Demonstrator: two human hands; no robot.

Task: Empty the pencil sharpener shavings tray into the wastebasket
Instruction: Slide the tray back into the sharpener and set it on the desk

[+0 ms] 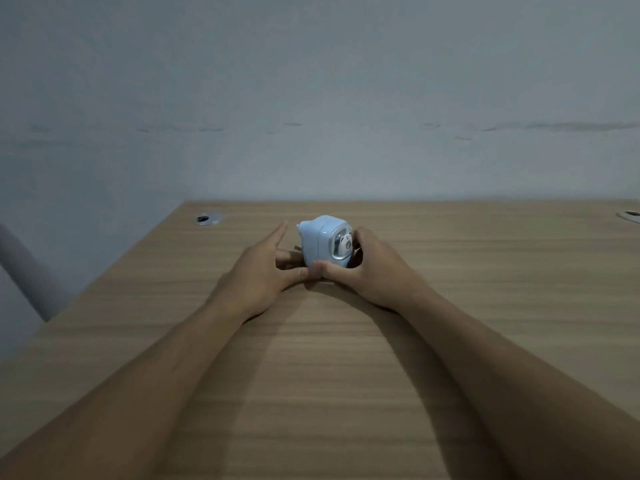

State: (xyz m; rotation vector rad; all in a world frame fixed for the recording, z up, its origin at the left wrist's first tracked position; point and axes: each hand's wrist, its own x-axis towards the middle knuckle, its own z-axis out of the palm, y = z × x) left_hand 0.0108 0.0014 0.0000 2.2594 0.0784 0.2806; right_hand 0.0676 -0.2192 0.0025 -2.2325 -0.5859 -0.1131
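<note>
Behind the light brown wood-grain tabletop (346, 358) a plain grey wall (311, 81) is seen. Near the far middle of the tabletop a small light blue plastic pencil sharpener (325, 241) with a clear front window is standing. The right hand (367, 268) is closed around its right side and base. The left hand (263, 268) is placed beside it with the fingers (278, 233) stretched out, only the thumb touching the base.

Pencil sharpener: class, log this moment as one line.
phase: grasping | pencil sharpener: upright on desk | right hand: fingers wrapped round it | left hand: thumb at base, fingers open | wastebasket: unseen
</note>
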